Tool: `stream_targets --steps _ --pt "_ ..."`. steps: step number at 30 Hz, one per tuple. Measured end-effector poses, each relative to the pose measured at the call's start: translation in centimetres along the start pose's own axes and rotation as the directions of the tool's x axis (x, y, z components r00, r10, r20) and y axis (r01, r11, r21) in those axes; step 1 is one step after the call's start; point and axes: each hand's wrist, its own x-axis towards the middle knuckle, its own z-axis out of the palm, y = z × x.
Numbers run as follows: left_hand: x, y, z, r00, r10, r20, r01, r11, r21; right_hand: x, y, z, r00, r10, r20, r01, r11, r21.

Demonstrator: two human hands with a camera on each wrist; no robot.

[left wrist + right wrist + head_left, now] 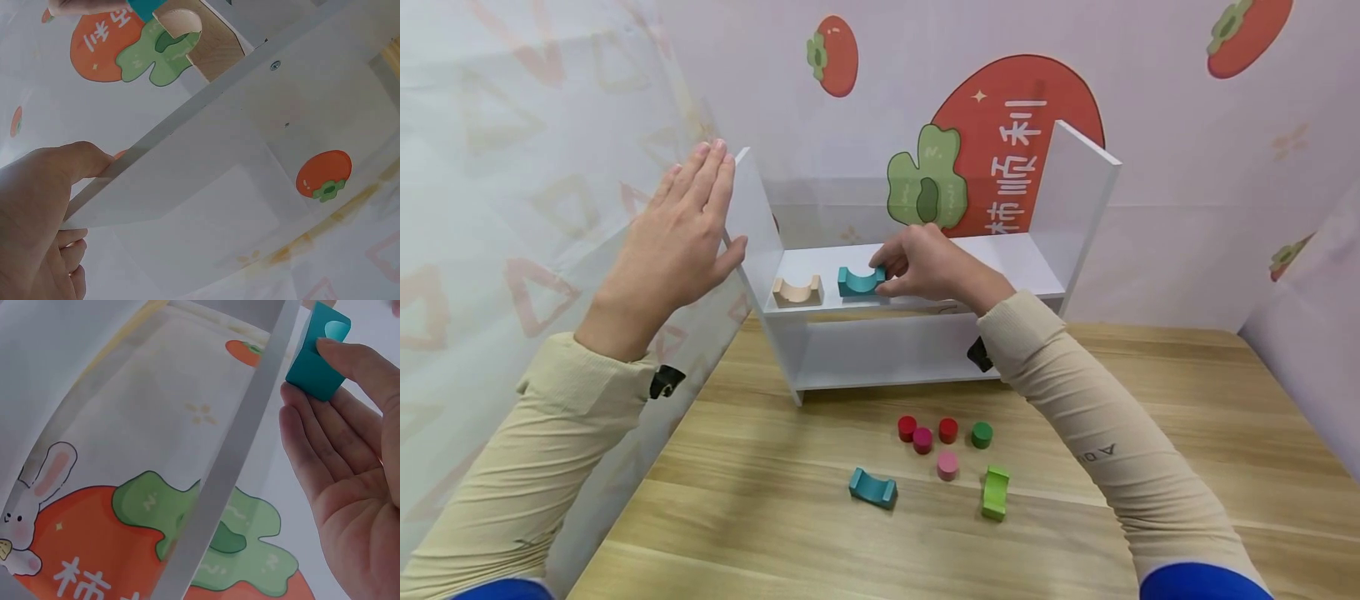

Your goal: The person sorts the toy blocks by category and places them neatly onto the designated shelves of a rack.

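A white two-level shelf (pixel 898 350) stands on the table. My left hand (pixel 677 229) holds the front edge of its left side panel (pixel 187 169), thumb on one face and fingers on the other. On the upper board, my right hand (pixel 925 262) pinches a teal block with a curved notch (pixel 856 282) by its right end, thumb and fingers on opposite sides. The block's notch faces up. In the right wrist view the teal block (pixel 317 356) sits between thumb and fingertips. To its left, a natural-wood notched block (pixel 797 292) rests on the same board.
In front of the shelf lie a second teal notched block (pixel 873 488), a lime-green notched block (pixel 996 493), a green cylinder (pixel 982 434), a pink cylinder (pixel 947 465) and several red and magenta cylinders (pixel 948 430). The shelf's right side panel (pixel 1075 208) rises beyond the right hand.
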Motion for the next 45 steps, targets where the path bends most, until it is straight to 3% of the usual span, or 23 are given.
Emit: stream_targets --steps 27,39,45 --pt "0.0 0.1 0.0 1.0 0.004 -0.006 -0.004 1.0 0.002 0.2 -0.2 0.5 0.998 0.033 0.058 -0.031 0.999 -0.038" --pt "0.0 0.1 0.0 1.0 -0.001 0.005 0.001 1.0 0.011 -1.8 -1.0 -1.3 0.999 0.018 -0.04 -0.02 0.999 -0.051" --pt "0.0 0.0 0.1 1.0 -0.003 0.004 0.003 1.0 0.007 -3.4 -1.4 -1.6 0.997 -0.03 -0.066 0.026 0.998 -0.062"
